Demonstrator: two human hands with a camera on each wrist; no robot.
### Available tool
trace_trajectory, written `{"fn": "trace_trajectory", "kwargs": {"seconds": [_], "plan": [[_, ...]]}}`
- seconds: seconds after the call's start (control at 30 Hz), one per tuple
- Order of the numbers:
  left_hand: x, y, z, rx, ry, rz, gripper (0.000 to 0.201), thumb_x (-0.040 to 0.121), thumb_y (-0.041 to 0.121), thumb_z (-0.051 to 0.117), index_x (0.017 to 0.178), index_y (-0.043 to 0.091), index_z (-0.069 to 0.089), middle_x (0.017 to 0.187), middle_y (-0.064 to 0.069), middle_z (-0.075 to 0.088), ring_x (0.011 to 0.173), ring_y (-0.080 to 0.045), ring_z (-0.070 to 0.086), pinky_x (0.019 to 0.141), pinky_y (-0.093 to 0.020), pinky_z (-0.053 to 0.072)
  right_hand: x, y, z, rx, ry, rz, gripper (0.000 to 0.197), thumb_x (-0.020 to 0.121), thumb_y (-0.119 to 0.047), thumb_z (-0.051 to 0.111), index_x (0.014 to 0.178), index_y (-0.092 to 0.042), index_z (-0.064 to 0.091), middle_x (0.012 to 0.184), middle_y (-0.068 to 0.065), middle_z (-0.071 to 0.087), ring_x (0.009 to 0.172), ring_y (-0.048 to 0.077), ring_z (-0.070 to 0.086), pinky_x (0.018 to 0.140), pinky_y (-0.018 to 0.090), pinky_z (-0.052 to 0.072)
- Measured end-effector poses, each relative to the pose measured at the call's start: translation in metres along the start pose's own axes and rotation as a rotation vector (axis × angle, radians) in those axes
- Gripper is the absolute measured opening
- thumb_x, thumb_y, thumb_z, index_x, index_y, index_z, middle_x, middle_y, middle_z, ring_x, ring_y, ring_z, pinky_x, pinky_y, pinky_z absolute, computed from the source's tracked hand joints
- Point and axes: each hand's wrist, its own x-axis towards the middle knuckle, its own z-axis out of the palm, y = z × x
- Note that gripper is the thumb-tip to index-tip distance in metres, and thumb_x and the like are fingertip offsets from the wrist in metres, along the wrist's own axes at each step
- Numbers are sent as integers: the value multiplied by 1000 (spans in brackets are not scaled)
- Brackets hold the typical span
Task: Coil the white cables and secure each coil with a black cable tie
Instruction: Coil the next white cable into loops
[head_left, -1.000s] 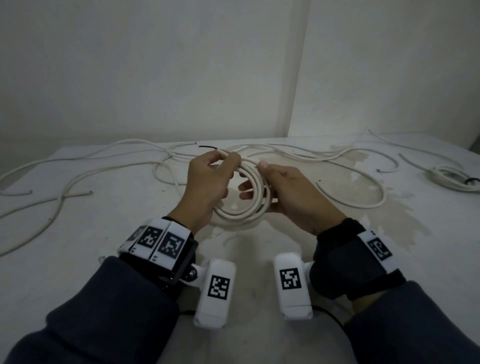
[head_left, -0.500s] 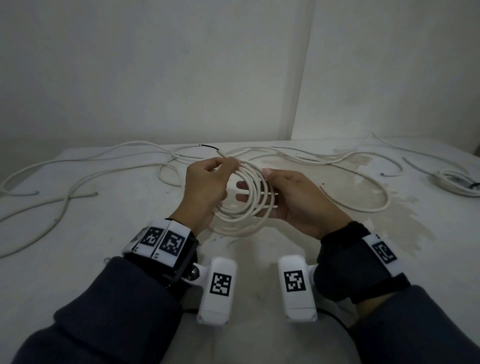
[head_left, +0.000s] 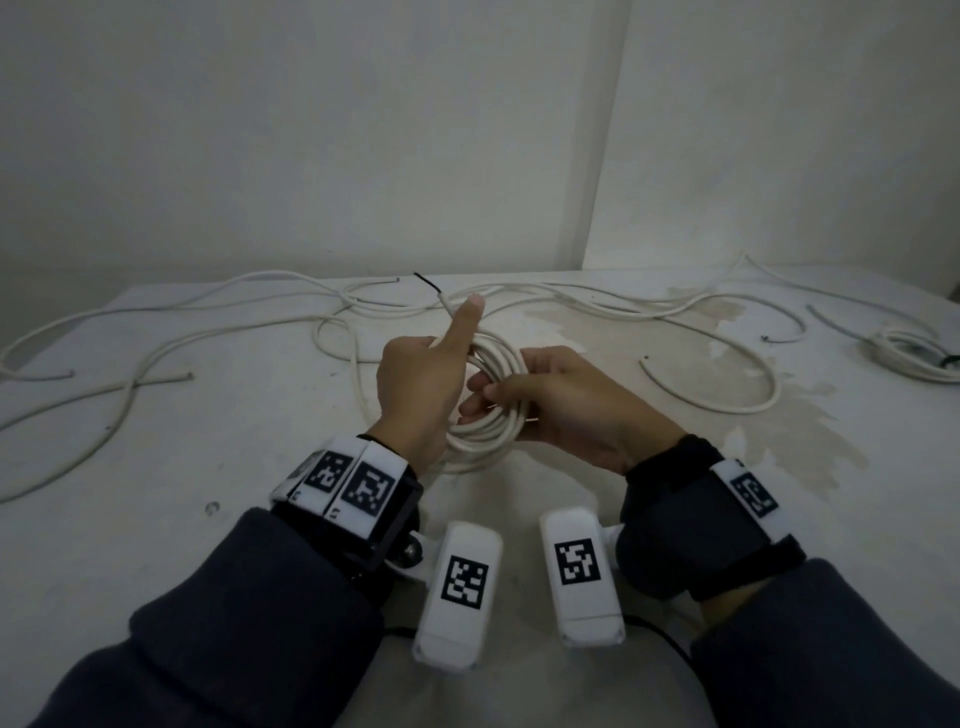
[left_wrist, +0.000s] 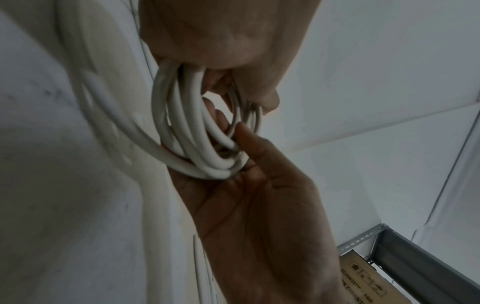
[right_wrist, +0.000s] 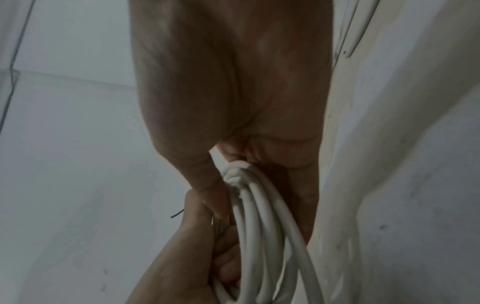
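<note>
The coil (head_left: 493, 410) of white cable hangs between both hands just above the counter (head_left: 156, 519), several loops gathered. Half a second ago the left hand (head_left: 421, 384) pinched the top of the coil with forefinger and thumb; now the forefinger points straight up while the other fingers stay curled round the loops. The cable's free end (head_left: 431, 287), with its dark stripped tip, sticks up just behind that finger. The winding looks about done, so the tail wants tucking before a tie goes on. The right hand (head_left: 561, 405) pinches the coil's right side, thumb over, fingers under.

Loose cables (head_left: 701, 332) sprawl across the counter; a coil already bound (head_left: 914, 353) lies far right. The left wrist view shows a cardboard box (left_wrist: 363, 281) printed "QUANTITY"; the rest is unreadable. Square markers sit on the wrist cameras (head_left: 462, 582).
</note>
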Motion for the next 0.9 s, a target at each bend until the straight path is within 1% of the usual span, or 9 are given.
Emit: {"fn": "trace_trajectory", "kwargs": {"seconds": [0.1, 0.17, 0.27, 0.33, 0.4, 0.57, 0.73, 0.83, 0.9], "plan": [[-3, 2, 2, 15, -137, 74, 61, 69, 66, 66, 66, 5, 58, 49, 2, 39, 48, -15, 35, 54, -31, 32, 2, -1, -3, -60, 134, -51, 12, 76, 11, 55, 81, 14, 66, 76, 20, 62, 71, 25, 60, 75, 33, 51], [-7, 6, 5, 1, -193, 154, 56, 76, 57, 67, 64, 5, 51, 45, 5, 31, 45, -13, 31, 50, -29, 30, 3, -1, -3, 31, 181, -69, 23, 74, 18, 46, 67, 7, 64, 69, 18, 61, 62, 21, 60, 67, 30, 52], [-4, 6, 7, 1, -200, 251, 50, 77, 52, 71, 72, 4, 59, 52, 4, 51, 45, -10, 42, 50, -24, 35, 2, -3, -4, 182, 98, -59, 36, 75, 22, 32, 75, 1, 61, 67, 13, 60, 53, 14, 55, 53, 22, 48], [0, 5, 4, 7, -218, 207, 48, 74, 54, 71, 90, 9, 63, 68, -1, 63, 49, -10, 49, 50, -24, 37, 1, -3, -6, 288, -9, -35, 40, 77, 22, 30, 89, 1, 62, 66, 11, 63, 53, 14, 56, 53, 20, 48], [2, 5, 1, -9, -246, 133, 51, 74, 57, 69, 96, 12, 60, 65, -1, 62, 46, -12, 47, 44, -22, 37, 0, -3, -7, 362, -74, -14, 30, 85, 16, 36, 94, 2, 61, 66, 10, 64, 55, 15, 58, 57, 21, 51], [5, 10, -2, -70, -296, -57, 55, 70, 68, 65, 67, 17, 44, 54, 1, 38, 41, -11, 30, 37, -20, 26, 0, -3, -6, 396, -118, 52, 12, 87, -9, 50, 87, -1, 58, 51, 2, 46, 49, 14, 49, 54, 21, 47], [9, 13, -10, -84, -401, -180, 62, 67, 78, 56, 63, 18, 42, 55, 2, 37, 39, -10, 30, 35, -19, 26, 3, -2, 1, 354, -89, 21, 28, 95, -19, 51, 70, -8, 57, 44, -5, 30, 43, 8, 31, 44, 17, 34], [7, 13, -9, -69, -434, -149, 64, 78, 76, 45, 78, 12, 54, 59, -1, 48, 41, -12, 43, 43, -23, 38, 6, 0, -3, 339, -1, -3, 29, 97, -22, 51, 70, -11, 51, 46, -7, 29, 40, 6, 28, 42, 17, 30], [6, 15, -9, -111, -400, -167, 61, 88, 68, 40, 93, 9, 56, 68, -7, 57, 56, -17, 56, 57, -29, 48, 7, 0, -10, 422, 109, -29, 27, 98, -22, 51, 73, -11, 49, 50, -6, 30, 38, 5, 28, 41, 17, 28]]}}
